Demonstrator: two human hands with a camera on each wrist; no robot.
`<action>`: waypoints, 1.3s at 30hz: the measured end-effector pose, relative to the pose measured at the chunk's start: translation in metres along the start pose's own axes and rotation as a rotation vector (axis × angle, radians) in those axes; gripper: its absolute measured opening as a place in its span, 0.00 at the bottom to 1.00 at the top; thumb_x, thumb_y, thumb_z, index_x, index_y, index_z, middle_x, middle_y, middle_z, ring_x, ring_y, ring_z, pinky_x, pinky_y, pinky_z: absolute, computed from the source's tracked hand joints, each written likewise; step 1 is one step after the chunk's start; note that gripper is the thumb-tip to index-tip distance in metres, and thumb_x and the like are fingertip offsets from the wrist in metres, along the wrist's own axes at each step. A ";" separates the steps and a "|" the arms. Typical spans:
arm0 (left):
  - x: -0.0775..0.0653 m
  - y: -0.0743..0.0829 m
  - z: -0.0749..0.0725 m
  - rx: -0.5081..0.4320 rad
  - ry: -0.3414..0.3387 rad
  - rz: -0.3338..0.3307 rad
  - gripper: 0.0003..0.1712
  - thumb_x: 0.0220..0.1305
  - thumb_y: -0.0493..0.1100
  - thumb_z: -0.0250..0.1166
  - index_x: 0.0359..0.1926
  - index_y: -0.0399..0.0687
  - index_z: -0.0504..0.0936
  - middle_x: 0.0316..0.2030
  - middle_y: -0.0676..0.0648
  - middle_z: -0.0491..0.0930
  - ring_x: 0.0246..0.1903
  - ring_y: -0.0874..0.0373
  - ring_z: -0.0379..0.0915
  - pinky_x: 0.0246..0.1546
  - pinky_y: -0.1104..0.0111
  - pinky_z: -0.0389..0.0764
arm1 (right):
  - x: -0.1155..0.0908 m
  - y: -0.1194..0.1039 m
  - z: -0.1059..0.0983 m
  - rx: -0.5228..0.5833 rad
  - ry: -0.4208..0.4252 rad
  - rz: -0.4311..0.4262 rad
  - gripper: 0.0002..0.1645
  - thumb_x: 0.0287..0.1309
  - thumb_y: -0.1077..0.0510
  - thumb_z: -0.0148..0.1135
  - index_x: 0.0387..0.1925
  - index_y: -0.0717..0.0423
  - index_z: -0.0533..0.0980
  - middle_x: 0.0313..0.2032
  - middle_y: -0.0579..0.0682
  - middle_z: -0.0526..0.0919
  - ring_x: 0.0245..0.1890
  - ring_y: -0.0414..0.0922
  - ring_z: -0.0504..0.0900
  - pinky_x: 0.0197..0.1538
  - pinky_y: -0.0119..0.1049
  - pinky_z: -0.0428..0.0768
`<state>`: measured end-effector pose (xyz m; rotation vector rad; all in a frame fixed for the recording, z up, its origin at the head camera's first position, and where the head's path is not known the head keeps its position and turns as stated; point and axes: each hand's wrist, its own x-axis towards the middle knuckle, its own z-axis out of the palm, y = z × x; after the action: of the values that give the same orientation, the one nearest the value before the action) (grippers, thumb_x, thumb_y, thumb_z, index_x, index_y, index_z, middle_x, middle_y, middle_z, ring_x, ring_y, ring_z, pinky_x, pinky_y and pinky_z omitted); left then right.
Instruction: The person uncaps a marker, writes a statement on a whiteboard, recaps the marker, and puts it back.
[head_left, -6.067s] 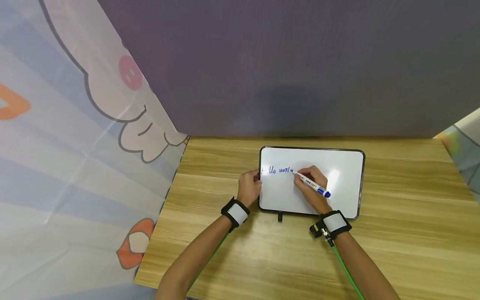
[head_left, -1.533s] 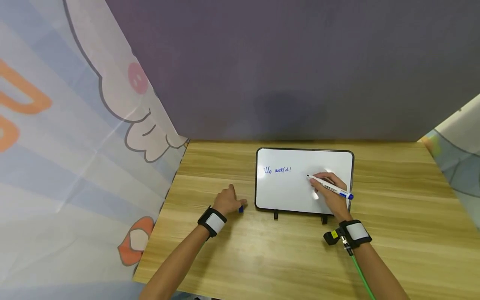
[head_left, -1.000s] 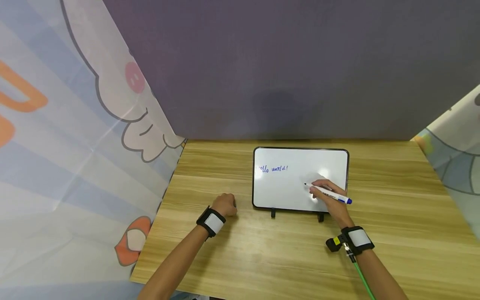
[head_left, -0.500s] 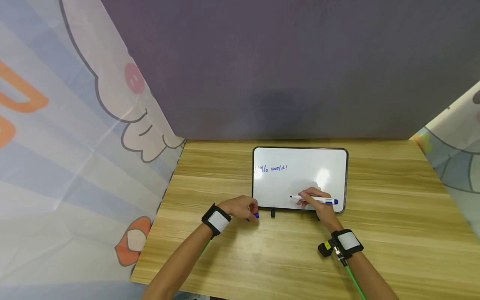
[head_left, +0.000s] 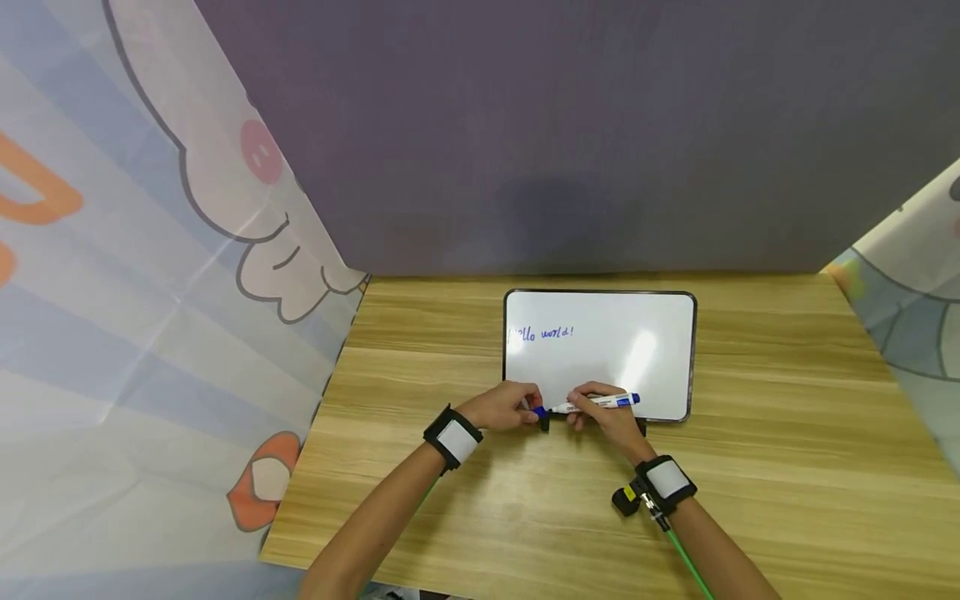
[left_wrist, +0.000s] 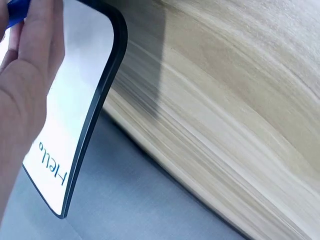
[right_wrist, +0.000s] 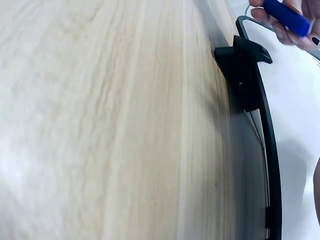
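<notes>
A white marker [head_left: 603,402] with a blue end is pinched in my right hand [head_left: 611,423], its dark tip pointing left. Between thumb and fingers my left hand [head_left: 501,407] holds a blue marker cap [head_left: 539,412], close in front of that tip; whether they touch I cannot tell. Both are at the near edge of a black-framed whiteboard [head_left: 592,350] bearing blue "Hello world!" writing. In the left wrist view the cap [left_wrist: 18,11] shows at the top left corner. The right wrist view has the cap [right_wrist: 287,17] at top right, the marker's tip beside it.
The whiteboard stands on small black feet [right_wrist: 245,75] on a wood-grain table [head_left: 787,433]. A grey panel [head_left: 570,150] rises behind the table. Cartoon-printed fabric [head_left: 150,317] hangs on the left, and more is at the right.
The exclamation mark was added after "world". My left hand left the board's edge, took up the blue cap and moved right; my right hand brought the marker left and down towards it.
</notes>
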<state>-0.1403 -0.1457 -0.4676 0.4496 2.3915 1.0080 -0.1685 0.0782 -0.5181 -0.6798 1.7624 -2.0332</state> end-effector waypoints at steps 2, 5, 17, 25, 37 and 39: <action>0.002 0.000 0.001 -0.014 -0.009 0.000 0.05 0.63 0.36 0.58 0.40 0.43 0.75 0.36 0.49 0.79 0.35 0.66 0.76 0.36 0.78 0.76 | 0.001 0.001 0.002 0.005 -0.004 0.003 0.17 0.62 0.63 0.54 0.38 0.80 0.72 0.24 0.61 0.83 0.22 0.47 0.84 0.25 0.38 0.81; 0.003 0.003 0.002 -0.024 -0.021 0.003 0.05 0.63 0.35 0.58 0.40 0.43 0.75 0.36 0.49 0.79 0.34 0.67 0.76 0.35 0.78 0.77 | 0.001 0.002 0.003 0.002 -0.009 0.020 0.17 0.62 0.62 0.54 0.39 0.79 0.72 0.25 0.55 0.85 0.23 0.48 0.84 0.26 0.37 0.81; 0.007 0.009 0.003 -0.058 -0.016 0.028 0.04 0.64 0.37 0.57 0.40 0.43 0.74 0.36 0.41 0.82 0.36 0.52 0.81 0.32 0.77 0.78 | 0.002 0.003 0.005 0.042 -0.018 0.016 0.18 0.61 0.63 0.55 0.41 0.80 0.70 0.27 0.54 0.84 0.25 0.47 0.84 0.28 0.39 0.82; 0.009 0.007 0.005 0.016 0.034 0.050 0.05 0.63 0.38 0.59 0.40 0.47 0.74 0.36 0.51 0.80 0.37 0.65 0.78 0.35 0.79 0.77 | 0.004 0.001 0.006 0.031 -0.031 0.028 0.18 0.62 0.63 0.55 0.42 0.80 0.70 0.28 0.48 0.85 0.27 0.54 0.83 0.29 0.42 0.82; 0.012 0.006 0.008 0.053 0.134 0.079 0.08 0.58 0.40 0.65 0.37 0.47 0.75 0.33 0.52 0.78 0.32 0.67 0.74 0.32 0.78 0.75 | 0.005 0.004 0.011 0.093 0.003 0.053 0.01 0.62 0.67 0.52 0.34 0.62 0.69 0.28 0.47 0.82 0.27 0.41 0.84 0.30 0.37 0.83; 0.012 0.005 0.008 0.056 0.169 0.090 0.09 0.55 0.40 0.67 0.36 0.47 0.75 0.32 0.52 0.78 0.31 0.67 0.73 0.32 0.78 0.74 | 0.006 0.004 0.011 0.089 0.011 0.056 0.02 0.62 0.66 0.53 0.33 0.59 0.70 0.27 0.48 0.83 0.26 0.42 0.84 0.30 0.37 0.83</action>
<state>-0.1453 -0.1319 -0.4730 0.5152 2.5756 1.0583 -0.1670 0.0655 -0.5205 -0.5872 1.6666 -2.0677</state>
